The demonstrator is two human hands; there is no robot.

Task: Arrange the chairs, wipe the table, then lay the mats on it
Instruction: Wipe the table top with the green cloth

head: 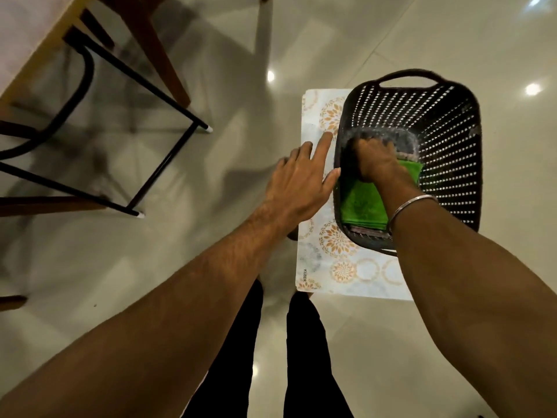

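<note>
A black perforated basket [446,131] stands on a pale mat [313,260] printed with orange flower rings, raised above the floor. Inside the basket lies a folded green cloth [361,203]. My right hand [376,161] reaches down into the basket, its fingers curled onto the far part of the cloth. My left hand [298,182] is spread open beside the basket. Its thumb touches the basket's near-left rim and its index finger points over the mat. The table's edge [27,40] shows at the top left.
A chair with a black metal frame [135,73] and white foot caps stands at the left beside the table. Wooden chair legs [159,55] rise behind it. Glossy pale floor tiles surround the basket. My legs in dark trousers are below.
</note>
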